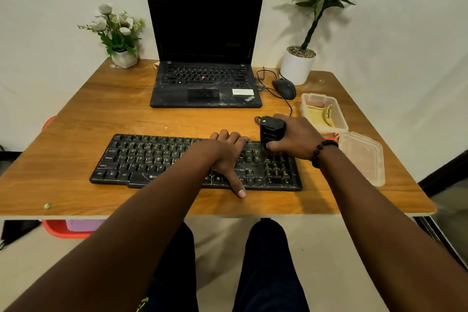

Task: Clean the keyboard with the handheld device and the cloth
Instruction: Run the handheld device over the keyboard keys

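The keyboard lay lengthwise along the desk. The left hand pressed flat mid-board. The right hand gripped the handheld device over the numpad end; uncleaned keys stretched leftward.

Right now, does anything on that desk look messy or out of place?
Yes. The laptop is smeared with whitish dust on its palm rest. Small green crumbs lie on the table near its front left edge. The plastic box stands open, its lid lying beside it.
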`<action>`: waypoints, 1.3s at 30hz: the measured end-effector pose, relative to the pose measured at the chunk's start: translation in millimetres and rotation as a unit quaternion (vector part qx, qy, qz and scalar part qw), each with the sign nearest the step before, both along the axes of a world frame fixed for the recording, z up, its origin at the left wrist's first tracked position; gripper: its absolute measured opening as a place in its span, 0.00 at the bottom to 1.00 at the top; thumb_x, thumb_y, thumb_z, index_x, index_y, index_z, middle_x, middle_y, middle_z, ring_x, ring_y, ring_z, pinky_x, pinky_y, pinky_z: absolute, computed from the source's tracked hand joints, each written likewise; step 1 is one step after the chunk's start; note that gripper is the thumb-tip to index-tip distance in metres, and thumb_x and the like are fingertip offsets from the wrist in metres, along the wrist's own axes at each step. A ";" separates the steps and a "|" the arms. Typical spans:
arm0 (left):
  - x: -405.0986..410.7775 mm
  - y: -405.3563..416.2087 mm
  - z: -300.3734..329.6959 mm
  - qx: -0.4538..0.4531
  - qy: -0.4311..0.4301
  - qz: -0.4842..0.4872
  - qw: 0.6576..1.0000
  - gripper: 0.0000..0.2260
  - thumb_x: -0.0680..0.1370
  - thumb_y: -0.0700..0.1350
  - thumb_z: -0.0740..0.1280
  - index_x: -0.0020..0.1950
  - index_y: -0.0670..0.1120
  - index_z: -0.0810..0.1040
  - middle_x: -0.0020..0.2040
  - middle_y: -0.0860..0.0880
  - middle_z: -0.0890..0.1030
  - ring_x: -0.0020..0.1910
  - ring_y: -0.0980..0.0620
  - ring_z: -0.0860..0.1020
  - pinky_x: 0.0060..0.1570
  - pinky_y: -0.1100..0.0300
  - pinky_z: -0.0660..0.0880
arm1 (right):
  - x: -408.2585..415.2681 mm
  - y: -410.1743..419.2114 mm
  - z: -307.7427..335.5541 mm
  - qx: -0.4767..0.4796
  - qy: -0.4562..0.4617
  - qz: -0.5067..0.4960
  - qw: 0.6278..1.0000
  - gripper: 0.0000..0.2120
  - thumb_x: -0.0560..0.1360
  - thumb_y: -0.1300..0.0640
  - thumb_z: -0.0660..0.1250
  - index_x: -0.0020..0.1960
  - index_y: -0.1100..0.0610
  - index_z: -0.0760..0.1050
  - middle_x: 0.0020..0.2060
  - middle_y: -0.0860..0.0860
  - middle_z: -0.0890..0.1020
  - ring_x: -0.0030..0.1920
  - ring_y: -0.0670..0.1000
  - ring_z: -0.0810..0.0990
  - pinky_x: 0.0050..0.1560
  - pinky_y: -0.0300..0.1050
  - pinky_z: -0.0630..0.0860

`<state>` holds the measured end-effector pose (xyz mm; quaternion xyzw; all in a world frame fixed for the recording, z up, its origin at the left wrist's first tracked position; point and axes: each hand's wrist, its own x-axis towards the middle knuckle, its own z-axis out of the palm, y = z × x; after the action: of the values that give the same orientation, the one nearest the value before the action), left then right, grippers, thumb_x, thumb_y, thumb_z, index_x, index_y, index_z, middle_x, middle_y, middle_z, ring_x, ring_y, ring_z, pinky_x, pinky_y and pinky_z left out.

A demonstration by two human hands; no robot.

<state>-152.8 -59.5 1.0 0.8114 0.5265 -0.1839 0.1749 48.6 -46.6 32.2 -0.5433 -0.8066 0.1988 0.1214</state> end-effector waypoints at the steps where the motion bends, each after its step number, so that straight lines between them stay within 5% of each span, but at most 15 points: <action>1: -0.3 0.2 -0.2 0.002 0.000 -0.001 1.000 0.67 0.59 0.72 0.77 0.82 0.51 0.37 0.81 0.50 0.45 0.78 0.41 0.46 0.75 0.39 0.52 | -1.5 1.4 0.8 -0.013 0.001 0.003 1.000 0.18 0.66 0.53 0.76 0.52 0.52 0.73 0.45 0.49 0.81 0.47 0.51 0.79 0.40 0.40 0.72; 4: -1.6 0.9 -1.1 0.006 -0.004 -0.002 1.000 0.67 0.58 0.72 0.77 0.82 0.51 0.38 0.81 0.50 0.46 0.78 0.41 0.47 0.76 0.39 0.52 | -1.2 7.0 2.4 0.018 -0.048 -0.012 0.999 0.18 0.67 0.53 0.76 0.52 0.54 0.73 0.47 0.52 0.81 0.47 0.52 0.77 0.41 0.41 0.70; 8: -1.1 1.7 -2.5 0.008 -0.003 -0.003 1.000 0.67 0.58 0.72 0.77 0.82 0.51 0.38 0.81 0.50 0.45 0.78 0.41 0.46 0.76 0.38 0.52 | 4.6 6.7 3.8 -0.049 0.006 -0.001 0.999 0.19 0.66 0.52 0.76 0.54 0.51 0.74 0.47 0.47 0.80 0.48 0.49 0.78 0.43 0.41 0.73; 17: -4.0 3.2 -8.3 0.014 -0.023 0.000 1.000 0.67 0.57 0.73 0.76 0.82 0.52 0.39 0.81 0.50 0.46 0.78 0.41 0.47 0.76 0.37 0.52 | -3.1 14.2 -4.1 0.078 -0.058 -0.024 0.995 0.17 0.67 0.55 0.75 0.49 0.54 0.70 0.46 0.52 0.78 0.46 0.53 0.76 0.39 0.43 0.67; 20: -5.0 2.4 -10.4 0.018 -0.036 0.001 0.999 0.66 0.57 0.73 0.76 0.82 0.52 0.40 0.81 0.51 0.47 0.78 0.41 0.47 0.76 0.37 0.52 | -0.4 14.3 -4.9 0.017 0.026 -0.025 0.999 0.18 0.66 0.52 0.76 0.52 0.54 0.74 0.46 0.48 0.80 0.46 0.49 0.78 0.41 0.42 0.73; 30: -8.1 4.0 -14.8 0.016 -0.050 0.004 0.999 0.67 0.56 0.74 0.76 0.82 0.52 0.40 0.80 0.51 0.47 0.77 0.42 0.48 0.76 0.37 0.53 | -7.4 25.2 -0.3 0.027 -0.040 0.001 0.999 0.19 0.67 0.54 0.76 0.54 0.55 0.74 0.47 0.51 0.81 0.50 0.53 0.78 0.43 0.42 0.70; 39: -7.9 1.7 -13.4 0.017 -0.057 0.001 0.998 0.66 0.57 0.74 0.76 0.82 0.52 0.41 0.81 0.51 0.46 0.77 0.42 0.48 0.77 0.38 0.51 | -11.7 28.7 -4.0 -0.001 0.020 -0.018 1.000 0.20 0.66 0.52 0.77 0.54 0.53 0.74 0.48 0.49 0.81 0.49 0.50 0.79 0.45 0.43 0.74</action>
<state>-160.6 -57.8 -12.4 0.8229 0.5196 -0.1278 0.1912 36.9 -17.9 28.2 -0.5540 -0.7936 0.2082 0.1411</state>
